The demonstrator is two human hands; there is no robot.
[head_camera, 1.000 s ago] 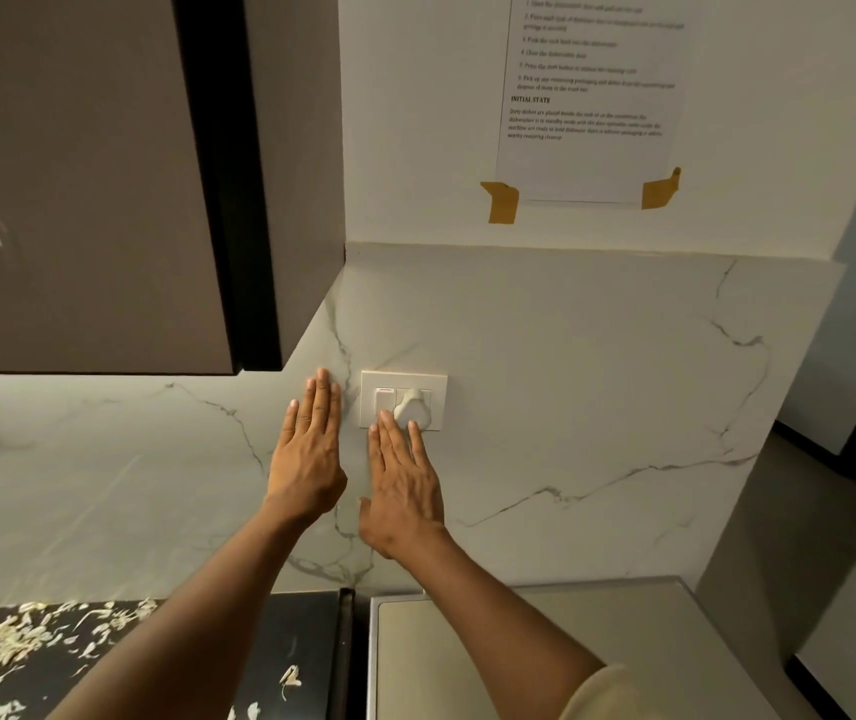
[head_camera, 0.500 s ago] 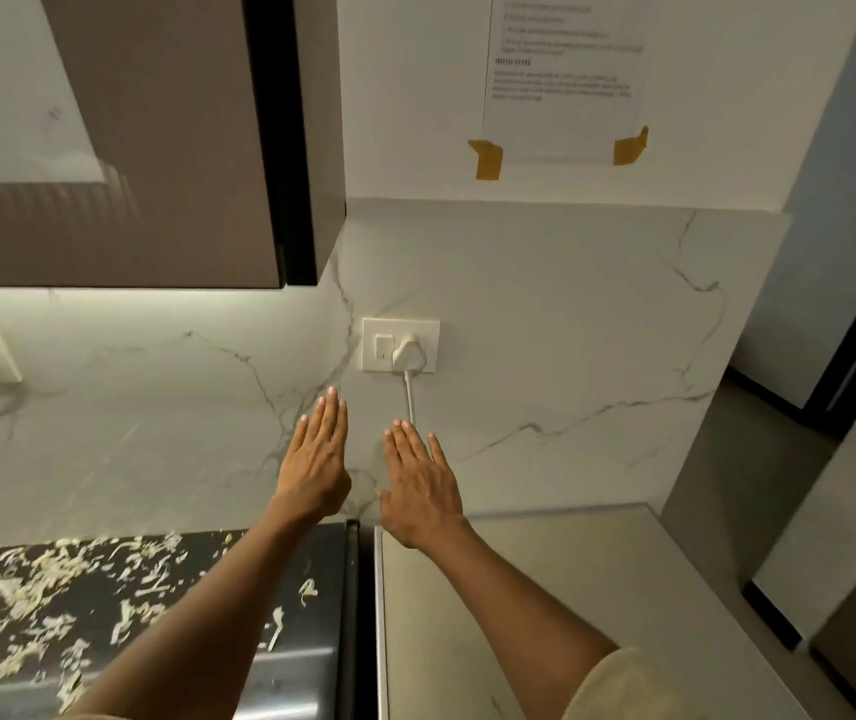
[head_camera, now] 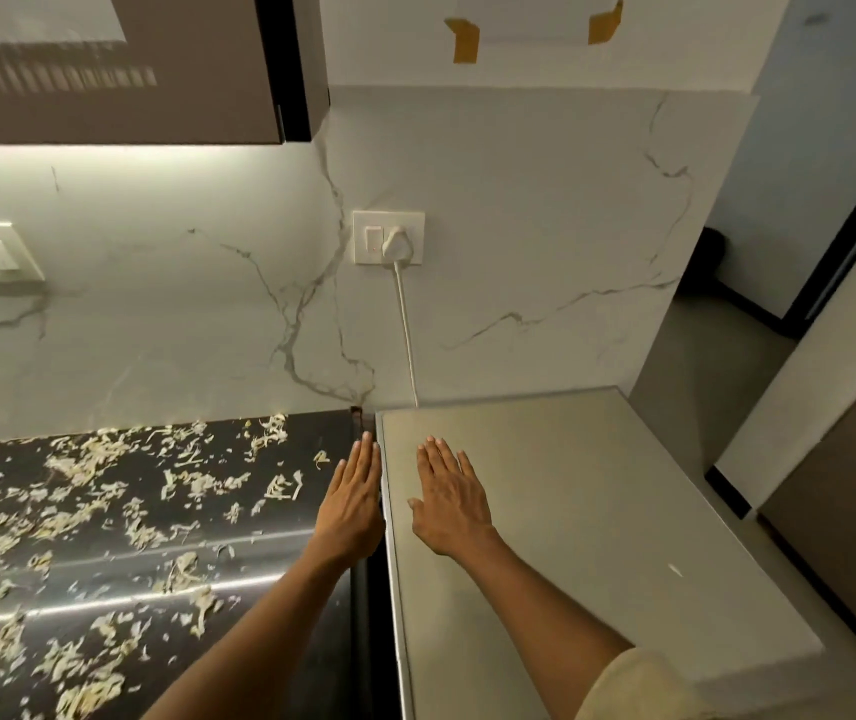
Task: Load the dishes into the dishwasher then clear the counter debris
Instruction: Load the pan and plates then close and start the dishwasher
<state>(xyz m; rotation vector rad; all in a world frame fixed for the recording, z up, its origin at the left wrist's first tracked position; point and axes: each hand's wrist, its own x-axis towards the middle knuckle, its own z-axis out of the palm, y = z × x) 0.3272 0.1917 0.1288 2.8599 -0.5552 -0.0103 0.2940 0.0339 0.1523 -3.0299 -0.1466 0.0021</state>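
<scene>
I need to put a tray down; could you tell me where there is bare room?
The grey appliance top is bare from the right hand to its right edge. The dark counter left of the left hand is crowded with vegetable shreds.

Dim, warm indoor light. The brightest source is a strip glow under the cabinet at ten o'clock, washing the marble wall pale. Streaks of glare cross the dark counter at eight o'clock. My hands cast only faint, soft shadows. The wide lens bends straight lines near the edges, and the far corners look soft. The centre is fairly sharp, slightly grainy.
</scene>
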